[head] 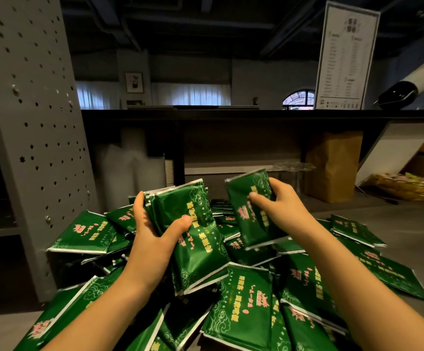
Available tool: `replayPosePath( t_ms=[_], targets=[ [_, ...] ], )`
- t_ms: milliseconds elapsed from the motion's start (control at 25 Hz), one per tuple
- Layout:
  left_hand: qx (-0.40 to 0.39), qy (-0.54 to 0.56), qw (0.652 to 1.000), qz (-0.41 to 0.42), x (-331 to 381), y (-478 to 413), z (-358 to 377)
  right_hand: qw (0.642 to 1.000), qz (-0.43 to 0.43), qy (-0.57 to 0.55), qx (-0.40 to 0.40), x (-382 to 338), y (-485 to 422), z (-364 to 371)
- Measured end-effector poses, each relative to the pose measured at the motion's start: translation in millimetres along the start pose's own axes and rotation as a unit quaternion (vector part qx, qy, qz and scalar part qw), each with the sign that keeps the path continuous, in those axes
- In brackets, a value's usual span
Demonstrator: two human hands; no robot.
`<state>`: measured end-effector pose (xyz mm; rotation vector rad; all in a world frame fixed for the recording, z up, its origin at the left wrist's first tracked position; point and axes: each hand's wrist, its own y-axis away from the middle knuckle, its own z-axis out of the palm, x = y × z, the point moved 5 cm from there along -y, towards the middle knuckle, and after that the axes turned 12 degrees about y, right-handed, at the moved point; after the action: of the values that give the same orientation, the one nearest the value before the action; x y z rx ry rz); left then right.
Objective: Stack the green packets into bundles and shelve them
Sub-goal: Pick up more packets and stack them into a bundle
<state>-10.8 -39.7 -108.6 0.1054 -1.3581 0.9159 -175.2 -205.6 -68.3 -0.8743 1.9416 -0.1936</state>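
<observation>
Head view: loose green packets (246,312) lie heaped on a grey surface (413,224).
Left hand (152,231): grips a bundle (195,239) of several packets, thumb across its face, above the heap.
Right hand (279,206): pinches a single packet (249,216), just beside the bundle, not touching it.
Behind: a brown paper bag (332,165) stands under a dark shelf (231,114).
</observation>
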Motion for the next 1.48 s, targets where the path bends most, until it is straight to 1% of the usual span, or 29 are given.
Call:
replayPosePath(
  t_ms=[80, 120, 160, 240, 320, 440, 520, 640, 720, 800, 880, 920, 1000, 1120, 1280, 1400, 1480],
  targets=[
    [0.005, 0.001, 1.0, 0.0, 1, -1, 0, 0.987, 0.001, -0.161, -0.021, -17, 7, 3],
    [0.005, 0.001, 1.0, -0.001, 1, -2, 0, 0.976, 0.003, -0.216, -0.043, -25, 12, 7],
    [0.004, -0.001, 1.0, -0.001, 2, -2, -1, 0.966, 0.0, -0.25, -0.069, -31, 16, 13],
    [-0.002, -0.001, 1.0, 0.002, 2, -2, 1, 0.952, -0.02, -0.282, -0.115, -43, 25, 24],
    [-0.004, -0.002, 1.0, 0.005, 2, -2, 2, 0.953, -0.049, -0.272, -0.127, -51, 33, 37],
    [0.003, 0.016, 1.0, 0.003, 1, -1, 5, 0.966, -0.084, -0.225, -0.093, -54, 40, 55],
    [0.014, 0.049, 0.999, -0.008, 1, -1, 6, 0.975, -0.091, -0.188, -0.078, -52, 43, 65],
    [0.021, 0.087, 0.996, -0.023, 2, 0, 7, 0.977, -0.094, -0.17, -0.084, -51, 46, 74],
    [-0.002, 0.077, 0.997, -0.016, 2, 0, 9, 0.977, -0.102, -0.155, -0.106, -50, 46, 78],
    [-0.021, 0.064, 0.998, -0.012, 1, -1, 11, 0.968, -0.098, -0.162, -0.164, -50, 48, 84],
    [-0.03, 0.059, 0.998, -0.011, -1, -1, 11, 0.95, -0.071, -0.212, -0.218, -54, 50, 86],
    [-0.034, 0.059, 0.998, -0.008, -1, 0, 11, 0.944, -0.057, -0.232, -0.229, -52, 49, 86],
    [-0.039, 0.059, 0.998, 0.007, 0, 0, 9, 0.938, -0.045, -0.249, -0.234, -51, 45, 88],
    [-0.063, 0.03, 0.997, 0.027, 10, -2, 11, 0.938, -0.049, -0.253, -0.232, -50, 41, 88],
    [-0.105, 0.028, 0.994, 0.032, 25, -4, 17, 0.941, -0.074, -0.229, -0.239, -47, 35, 75],
    [-0.116, -0.008, 0.992, 0.046, 39, 7, 8, 0.933, -0.082, -0.217, -0.275, -57, 39, 73],
    [-0.119, -0.028, 0.991, 0.059, 50, 20, -7, 0.934, -0.1, -0.201, -0.276, -69, 47, 79]
  ],
)
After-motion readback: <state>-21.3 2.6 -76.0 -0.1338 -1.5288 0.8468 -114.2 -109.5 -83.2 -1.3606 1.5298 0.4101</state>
